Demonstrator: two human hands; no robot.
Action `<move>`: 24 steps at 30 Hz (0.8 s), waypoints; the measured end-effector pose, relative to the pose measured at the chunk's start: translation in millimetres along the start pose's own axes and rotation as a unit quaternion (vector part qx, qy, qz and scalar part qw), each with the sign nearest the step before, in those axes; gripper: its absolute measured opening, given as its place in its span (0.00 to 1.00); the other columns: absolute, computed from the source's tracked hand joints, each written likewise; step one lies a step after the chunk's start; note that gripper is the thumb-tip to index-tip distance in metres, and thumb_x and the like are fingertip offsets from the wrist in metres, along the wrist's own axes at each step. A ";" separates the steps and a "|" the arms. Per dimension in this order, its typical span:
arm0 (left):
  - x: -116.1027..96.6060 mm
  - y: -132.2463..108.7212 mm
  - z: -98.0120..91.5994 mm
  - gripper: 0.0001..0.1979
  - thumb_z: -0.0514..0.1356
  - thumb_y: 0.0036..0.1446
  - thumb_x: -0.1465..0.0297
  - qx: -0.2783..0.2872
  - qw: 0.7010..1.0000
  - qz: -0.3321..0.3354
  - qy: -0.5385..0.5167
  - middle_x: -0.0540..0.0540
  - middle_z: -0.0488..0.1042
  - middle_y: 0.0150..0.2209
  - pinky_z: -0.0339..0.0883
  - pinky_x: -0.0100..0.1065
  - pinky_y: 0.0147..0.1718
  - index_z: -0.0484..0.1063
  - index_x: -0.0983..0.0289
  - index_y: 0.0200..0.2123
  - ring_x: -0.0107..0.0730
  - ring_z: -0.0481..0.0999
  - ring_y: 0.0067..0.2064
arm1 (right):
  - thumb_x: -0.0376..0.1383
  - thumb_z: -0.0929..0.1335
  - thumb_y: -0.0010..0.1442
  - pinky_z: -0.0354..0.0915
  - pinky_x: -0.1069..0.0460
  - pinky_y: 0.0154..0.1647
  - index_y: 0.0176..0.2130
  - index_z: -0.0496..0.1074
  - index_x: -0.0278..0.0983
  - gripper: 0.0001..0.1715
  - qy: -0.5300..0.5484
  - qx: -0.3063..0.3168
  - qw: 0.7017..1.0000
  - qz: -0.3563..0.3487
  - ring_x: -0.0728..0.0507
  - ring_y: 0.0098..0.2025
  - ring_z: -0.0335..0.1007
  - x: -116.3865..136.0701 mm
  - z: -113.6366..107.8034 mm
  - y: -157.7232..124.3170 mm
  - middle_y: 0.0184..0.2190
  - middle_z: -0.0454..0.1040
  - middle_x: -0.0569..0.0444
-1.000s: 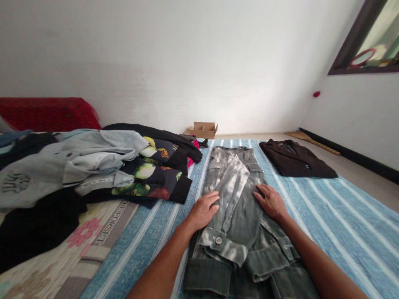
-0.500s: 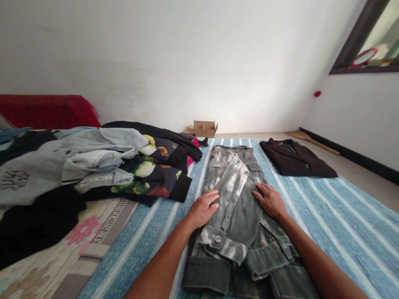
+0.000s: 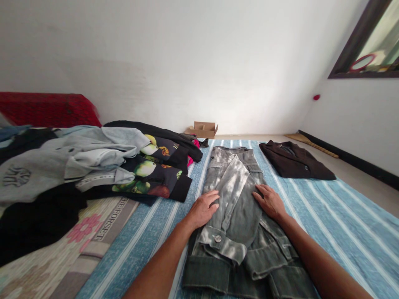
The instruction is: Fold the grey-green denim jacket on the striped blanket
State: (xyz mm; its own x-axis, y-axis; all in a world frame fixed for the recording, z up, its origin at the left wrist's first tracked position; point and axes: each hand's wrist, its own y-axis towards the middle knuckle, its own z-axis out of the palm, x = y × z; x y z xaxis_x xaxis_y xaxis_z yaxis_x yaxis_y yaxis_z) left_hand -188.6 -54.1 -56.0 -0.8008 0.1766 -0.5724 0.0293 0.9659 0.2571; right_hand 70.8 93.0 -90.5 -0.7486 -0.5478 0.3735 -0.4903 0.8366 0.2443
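Note:
A grey, white-mottled denim jacket (image 3: 241, 216) lies on the blue striped sheet, its sleeves folded in over the body. One cuff with a metal button shows near the front, beside the other cuff. My left hand (image 3: 204, 207) rests on the jacket's left edge, fingers extended and holding nothing. On the opposite edge lies my right hand (image 3: 270, 201), its fingers likewise stretched out on the cloth. Past that hand, at the back right, is a folded dark brown garment (image 3: 296, 160) with a button.
Heaped clothes cover the left side, among them a light grey garment (image 3: 90, 153) and a black fruit-print garment (image 3: 162, 178). The striped sheet (image 3: 314, 207) spreads under the jacket. A small cardboard box (image 3: 205, 129) stands by the wall, and a red-covered object (image 3: 46, 109) at far left.
Both hands stay in nearly the same spots on the jacket, which keeps its shape. The view has tilted very slightly.

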 end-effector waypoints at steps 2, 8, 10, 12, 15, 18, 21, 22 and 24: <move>0.5 0.2 0.4 0.18 0.55 0.54 0.75 -0.001 1.000 0.000 0.004 0.59 0.69 0.56 0.59 0.39 0.58 0.74 0.65 0.48 0.37 0.67 0.58 | 0.48 0.59 0.64 0.60 0.44 0.54 0.55 0.67 0.34 0.28 0.003 0.003 1.000 -0.002 0.38 0.54 0.64 1.7 -3.6 -0.5 0.53 0.68 0.44; 2.4 -0.4 1.1 0.17 0.55 0.54 0.75 -0.013 1.000 0.016 -0.001 0.57 0.70 0.56 0.59 0.39 0.58 0.74 0.63 0.47 0.36 0.68 0.58 | 0.54 0.59 0.61 0.58 0.40 0.57 0.58 0.64 0.33 0.36 0.046 -0.027 0.998 -0.037 0.35 0.58 0.61 28.0 -34.8 -32.0 0.56 0.66 0.41; 2.5 -0.4 0.9 0.17 0.55 0.54 0.75 -0.013 1.000 0.018 -0.002 0.57 0.70 0.56 0.59 0.39 0.58 0.74 0.63 0.47 0.36 0.68 0.58 | 0.54 0.59 0.62 0.60 0.42 0.57 0.58 0.64 0.35 0.35 0.073 -0.002 0.994 -0.077 0.37 0.59 0.61 46.8 -47.8 -57.0 0.57 0.65 0.42; 2.8 -0.2 0.7 0.17 0.55 0.55 0.75 -0.011 1.000 0.019 -0.001 0.58 0.70 0.56 0.59 0.40 0.58 0.74 0.64 0.48 0.37 0.67 0.58 | 0.54 0.61 0.62 0.63 0.44 0.55 0.59 0.63 0.38 0.34 0.062 0.017 0.990 -0.125 0.39 0.59 0.61 66.8 -55.3 -85.6 0.59 0.64 0.44; 3.7 0.4 1.0 0.17 0.55 0.55 0.74 -0.007 1.000 0.018 0.001 0.59 0.70 0.56 0.59 0.41 0.58 0.74 0.65 0.48 0.38 0.67 0.58 | 0.58 0.62 0.59 0.64 0.42 0.53 0.62 0.59 0.40 0.40 -0.009 -0.008 0.968 -0.251 0.37 0.60 0.59 90.4 -49.4 -124.0 0.60 0.62 0.44; 4.3 1.0 1.4 0.17 0.55 0.55 0.74 -0.006 1.000 0.019 0.005 0.59 0.70 0.56 0.60 0.41 0.58 0.73 0.64 0.48 0.37 0.67 0.58 | 0.54 0.61 0.61 0.63 0.40 0.53 0.60 0.61 0.41 0.34 -0.109 -0.120 0.924 -0.347 0.36 0.58 0.62 102.0 -30.4 -146.2 0.56 0.68 0.46; 3.8 1.3 1.2 0.17 0.55 0.55 0.74 -0.005 1.000 0.016 0.009 0.58 0.69 0.56 0.59 0.40 0.58 0.73 0.64 0.48 0.36 0.67 0.58 | 0.42 0.62 0.64 0.56 0.42 0.57 0.56 0.66 0.45 0.22 -0.179 -0.202 0.890 -0.369 0.39 0.54 0.66 105.9 -17.1 -154.0 0.51 0.73 0.51; 3.5 1.3 1.1 0.17 0.55 0.55 0.74 -0.005 1.000 0.015 0.011 0.59 0.69 0.56 0.59 0.40 0.58 0.73 0.65 0.48 0.36 0.67 0.58 | 0.41 0.62 0.64 0.54 0.42 0.58 0.55 0.68 0.45 0.20 -0.186 -0.212 0.884 -0.372 0.40 0.53 0.66 106.6 -15.6 -155.0 0.49 0.74 0.52; 2.8 1.4 1.0 0.17 0.55 0.55 0.74 -0.003 1.000 0.012 0.015 0.59 0.69 0.56 0.59 0.40 0.58 0.73 0.65 0.48 0.37 0.67 0.58 | 0.41 0.61 0.64 0.52 0.42 0.59 0.54 0.69 0.45 0.19 -0.191 -0.214 0.882 -0.373 0.40 0.52 0.67 108.1 -16.1 -156.4 0.49 0.74 0.52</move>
State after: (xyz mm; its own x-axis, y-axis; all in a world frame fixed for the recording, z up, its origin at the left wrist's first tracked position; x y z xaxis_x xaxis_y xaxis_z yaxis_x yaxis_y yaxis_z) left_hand -190.2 -52.0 -58.0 -0.8169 0.1946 -0.5429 0.0453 0.9601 0.2760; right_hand 73.8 -97.0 -73.8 -0.4242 -0.8378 -0.3437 -0.7581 0.1210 0.6408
